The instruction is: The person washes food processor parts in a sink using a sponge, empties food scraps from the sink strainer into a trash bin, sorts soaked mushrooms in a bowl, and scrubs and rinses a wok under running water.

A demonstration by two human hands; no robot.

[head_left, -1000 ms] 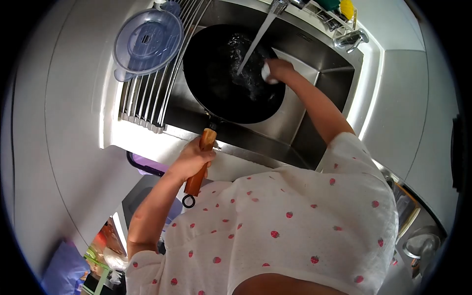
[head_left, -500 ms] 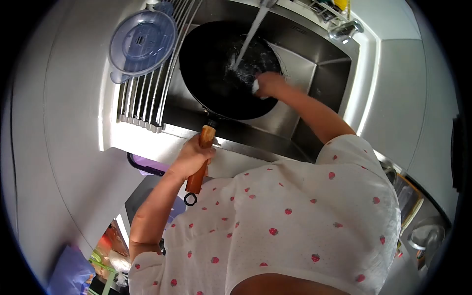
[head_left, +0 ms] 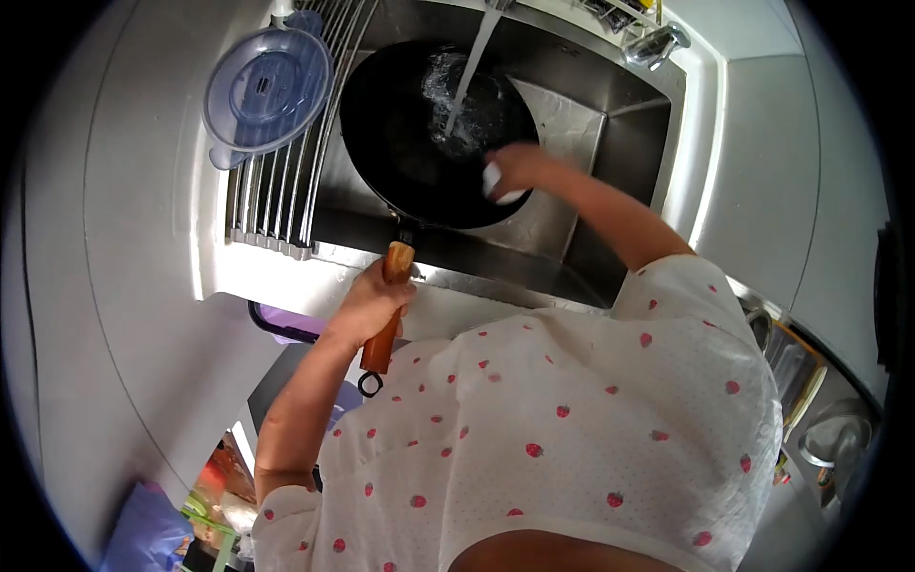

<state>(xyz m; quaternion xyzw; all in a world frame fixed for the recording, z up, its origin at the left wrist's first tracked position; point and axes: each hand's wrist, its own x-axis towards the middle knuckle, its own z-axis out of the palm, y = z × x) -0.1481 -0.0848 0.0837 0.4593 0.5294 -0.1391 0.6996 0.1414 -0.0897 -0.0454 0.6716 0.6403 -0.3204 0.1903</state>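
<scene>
A large black wok (head_left: 400,143) rests in the steel sink, tilted a little, with its wooden handle (head_left: 381,334) over the front rim. Wrapped round that handle is my left hand (head_left: 370,303). My right hand (head_left: 515,172), blurred by motion, is at the wok's right inner side. Its fingers close on a white scrubbing pad or cloth (head_left: 492,179), mostly covered, so I cannot tell which. Running water (head_left: 469,76) falls from the tap into the wok and froths where it lands.
The steel sink (head_left: 624,181) surrounds the wok. On its left, a roll-up drying rack (head_left: 276,205) carries a clear bluish plastic lid (head_left: 262,91). A metal cup (head_left: 656,46) lies at the sink's upper right corner. The counter (head_left: 767,181) extends to the right.
My right hand has shifted slightly down and left along the wok's inside, showing more of the white piece. Froth has spread around the stream. The left hand keeps its hold on the handle.
</scene>
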